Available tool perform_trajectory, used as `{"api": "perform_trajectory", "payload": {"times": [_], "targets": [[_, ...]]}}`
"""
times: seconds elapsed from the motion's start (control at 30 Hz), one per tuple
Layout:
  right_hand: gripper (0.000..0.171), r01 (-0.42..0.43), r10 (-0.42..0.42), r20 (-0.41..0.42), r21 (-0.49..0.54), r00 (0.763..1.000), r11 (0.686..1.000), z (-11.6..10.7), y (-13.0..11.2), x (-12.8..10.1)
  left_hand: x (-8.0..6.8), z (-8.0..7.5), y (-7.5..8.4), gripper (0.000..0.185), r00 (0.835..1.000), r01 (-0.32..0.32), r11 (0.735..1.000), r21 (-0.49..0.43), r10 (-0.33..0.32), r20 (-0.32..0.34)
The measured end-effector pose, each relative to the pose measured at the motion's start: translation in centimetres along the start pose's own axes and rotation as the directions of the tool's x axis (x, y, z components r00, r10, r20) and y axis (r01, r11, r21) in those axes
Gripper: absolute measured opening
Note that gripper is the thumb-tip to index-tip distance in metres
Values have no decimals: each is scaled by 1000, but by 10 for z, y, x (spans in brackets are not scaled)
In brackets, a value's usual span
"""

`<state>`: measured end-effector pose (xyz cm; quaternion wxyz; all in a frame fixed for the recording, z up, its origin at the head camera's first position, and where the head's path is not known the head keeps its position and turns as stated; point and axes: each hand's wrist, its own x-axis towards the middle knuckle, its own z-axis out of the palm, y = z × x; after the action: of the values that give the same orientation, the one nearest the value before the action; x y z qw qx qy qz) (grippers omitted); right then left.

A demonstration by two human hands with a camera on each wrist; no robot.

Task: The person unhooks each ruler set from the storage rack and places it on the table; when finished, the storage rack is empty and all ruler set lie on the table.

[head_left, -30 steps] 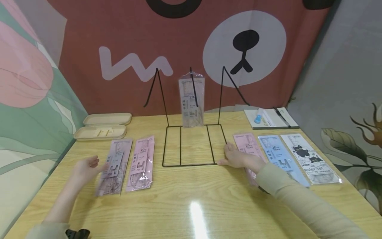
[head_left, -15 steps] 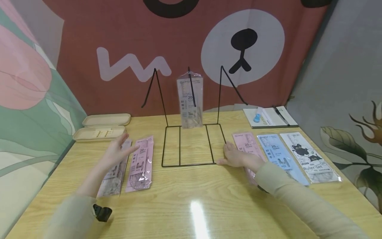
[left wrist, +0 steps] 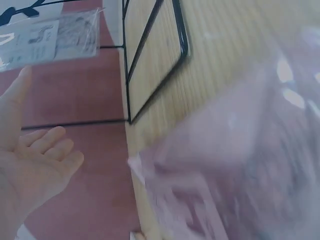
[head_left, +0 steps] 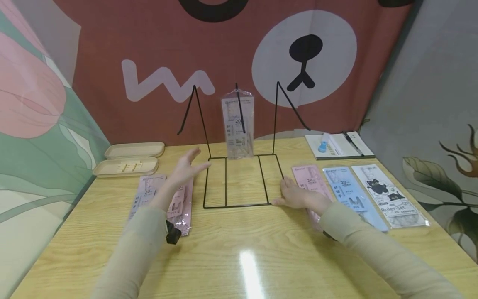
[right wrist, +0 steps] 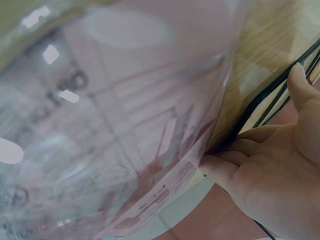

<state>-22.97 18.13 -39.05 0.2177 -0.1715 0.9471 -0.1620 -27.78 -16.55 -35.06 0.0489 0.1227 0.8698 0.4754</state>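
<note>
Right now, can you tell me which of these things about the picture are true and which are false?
1. A packet hangs on the wire stand. True.
2. The left hand holds a packet. False: it is raised, its fingers straight, holding nothing.
3. The right hand rests by the stand's right corner. True.
4. Two packets lie right of the stand. False: three lie there, pink, blue and a cat one.
5. The beige case lies on the table, at its back left. True.
</note>
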Motion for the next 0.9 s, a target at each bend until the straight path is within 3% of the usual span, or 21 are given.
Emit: {"api": "perform_trajectory", "payload": {"times": [0.17,0.4,0.73,0.9], "targets": [[88,6,-6,-17,-7,1000,1000,0,1,-1,8,20,29,79,999,26,991,-130,-21,40],[88,7,-7,-15,-2,1000,1000,2,-1,0,41,54,17,83,999,10,987,-163,-17,-39],[87,4,-4,-20,-13,1000,1000,0,-2,-2,55,75,34,75,994,-28,976,-217,5,-105],[88,0,0,-20,-15,1000,1000,1,-2,-3,57,80,36,59,987,-22,984,-178,-7,-163]]}}
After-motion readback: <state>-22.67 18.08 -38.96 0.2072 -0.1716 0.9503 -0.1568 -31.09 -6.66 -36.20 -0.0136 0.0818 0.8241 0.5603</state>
